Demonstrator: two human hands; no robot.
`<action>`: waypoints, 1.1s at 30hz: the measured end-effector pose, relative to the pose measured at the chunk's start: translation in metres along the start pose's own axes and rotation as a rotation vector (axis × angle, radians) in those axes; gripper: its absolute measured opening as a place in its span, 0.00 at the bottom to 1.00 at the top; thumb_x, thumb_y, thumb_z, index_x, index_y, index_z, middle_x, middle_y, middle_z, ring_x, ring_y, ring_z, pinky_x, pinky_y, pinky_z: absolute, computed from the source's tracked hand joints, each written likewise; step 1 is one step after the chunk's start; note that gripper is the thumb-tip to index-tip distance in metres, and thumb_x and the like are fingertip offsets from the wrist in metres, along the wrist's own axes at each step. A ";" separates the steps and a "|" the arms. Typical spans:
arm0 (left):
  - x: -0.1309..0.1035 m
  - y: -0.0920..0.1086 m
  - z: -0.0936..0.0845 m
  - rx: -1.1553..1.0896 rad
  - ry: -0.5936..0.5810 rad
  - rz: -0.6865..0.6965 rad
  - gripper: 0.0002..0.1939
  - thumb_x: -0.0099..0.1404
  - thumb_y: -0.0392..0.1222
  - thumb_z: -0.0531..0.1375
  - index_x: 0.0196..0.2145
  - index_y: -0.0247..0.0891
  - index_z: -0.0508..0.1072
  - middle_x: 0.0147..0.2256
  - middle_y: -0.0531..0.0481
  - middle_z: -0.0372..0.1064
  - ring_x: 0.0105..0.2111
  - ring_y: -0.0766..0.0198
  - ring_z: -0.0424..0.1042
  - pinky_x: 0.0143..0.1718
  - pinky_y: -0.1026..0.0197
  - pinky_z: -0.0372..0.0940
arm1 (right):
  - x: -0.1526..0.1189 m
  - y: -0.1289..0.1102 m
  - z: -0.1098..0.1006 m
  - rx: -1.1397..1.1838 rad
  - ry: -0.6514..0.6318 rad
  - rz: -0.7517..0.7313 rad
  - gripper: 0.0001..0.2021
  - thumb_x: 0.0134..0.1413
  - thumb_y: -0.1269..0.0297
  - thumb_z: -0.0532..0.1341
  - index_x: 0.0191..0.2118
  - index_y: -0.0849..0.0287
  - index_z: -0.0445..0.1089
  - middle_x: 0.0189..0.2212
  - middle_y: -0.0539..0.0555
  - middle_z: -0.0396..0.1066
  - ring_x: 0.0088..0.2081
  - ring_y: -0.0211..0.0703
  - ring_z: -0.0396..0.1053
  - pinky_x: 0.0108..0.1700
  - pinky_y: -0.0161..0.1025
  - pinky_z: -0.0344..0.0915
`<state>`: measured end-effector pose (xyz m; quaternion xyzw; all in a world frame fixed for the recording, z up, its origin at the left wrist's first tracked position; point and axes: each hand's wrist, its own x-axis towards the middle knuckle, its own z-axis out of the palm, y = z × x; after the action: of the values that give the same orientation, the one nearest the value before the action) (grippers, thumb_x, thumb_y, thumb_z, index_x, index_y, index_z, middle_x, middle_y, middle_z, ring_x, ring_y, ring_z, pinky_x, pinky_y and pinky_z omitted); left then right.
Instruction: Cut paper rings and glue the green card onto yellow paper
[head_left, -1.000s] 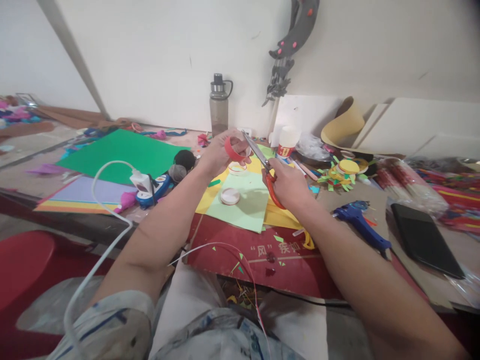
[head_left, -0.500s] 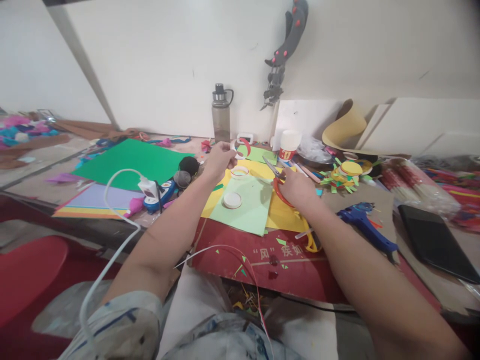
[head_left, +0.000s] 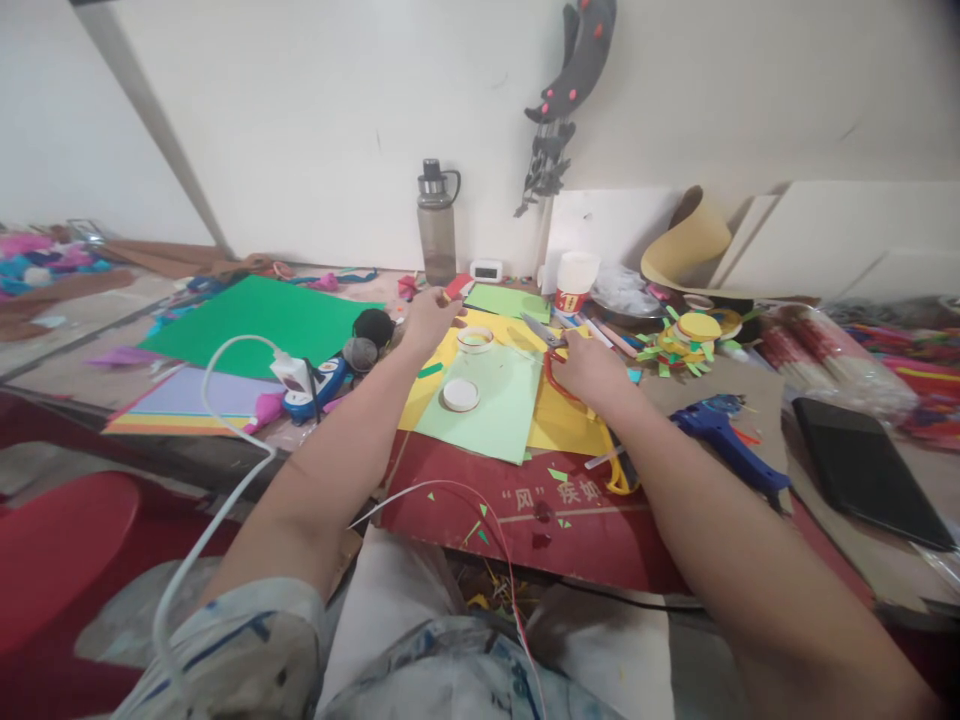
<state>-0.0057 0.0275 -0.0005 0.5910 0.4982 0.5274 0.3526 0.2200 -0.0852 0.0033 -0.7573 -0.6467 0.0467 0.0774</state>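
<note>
My left hand [head_left: 435, 318] pinches a small red piece [head_left: 457, 287] above the back of the yellow paper. Scissors [head_left: 541, 331] with orange-red handles are in my right hand [head_left: 589, 368], their blades pointing back and to the left, slightly apart. Between and below the hands, a white ring with a red rim [head_left: 475, 340] lies near the upper edge of a pale green sheet [head_left: 495, 410]. A round white disc [head_left: 460, 395] rests on that sheet. Yellow paper [head_left: 562, 430] is underneath.
A bottle [head_left: 436, 230] and a paper cup [head_left: 576, 280] stand at the back. On the right are a blue glue gun [head_left: 731, 445], a black phone [head_left: 870, 470] and a yellow-green paper craft [head_left: 690, 340]. Green card [head_left: 262, 325] and a white cable [head_left: 217, 500] are on the left.
The curved red and white strip in my left hand has turned and now shows as a short red piece. The view has shifted slightly. My right hand still holds the scissors.
</note>
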 end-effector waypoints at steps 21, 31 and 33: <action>0.001 -0.001 -0.004 0.478 -0.125 0.259 0.10 0.54 0.23 0.63 0.27 0.37 0.76 0.30 0.51 0.66 0.33 0.61 0.64 0.48 0.57 0.63 | 0.004 -0.001 0.003 0.347 0.201 -0.056 0.21 0.64 0.61 0.60 0.60 0.63 0.70 0.47 0.65 0.78 0.50 0.57 0.75 0.51 0.47 0.69; -0.033 0.017 0.022 0.446 -0.296 0.496 0.19 0.55 0.22 0.56 0.37 0.38 0.81 0.42 0.43 0.74 0.46 0.55 0.72 0.55 0.54 0.65 | 0.004 -0.013 0.003 1.197 0.328 -0.346 0.34 0.46 0.48 0.73 0.56 0.58 0.68 0.45 0.55 0.78 0.44 0.47 0.76 0.47 0.43 0.73; -0.040 0.021 0.025 0.427 -0.332 0.502 0.18 0.56 0.23 0.56 0.36 0.39 0.80 0.41 0.44 0.74 0.45 0.55 0.72 0.53 0.56 0.66 | 0.001 -0.018 0.006 1.193 0.294 -0.366 0.31 0.46 0.49 0.73 0.54 0.56 0.69 0.46 0.55 0.78 0.47 0.47 0.76 0.49 0.44 0.73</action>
<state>0.0248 -0.0137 0.0036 0.8326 0.3725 0.3786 0.1570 0.2022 -0.0813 0.0010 -0.4600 -0.6109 0.2802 0.5802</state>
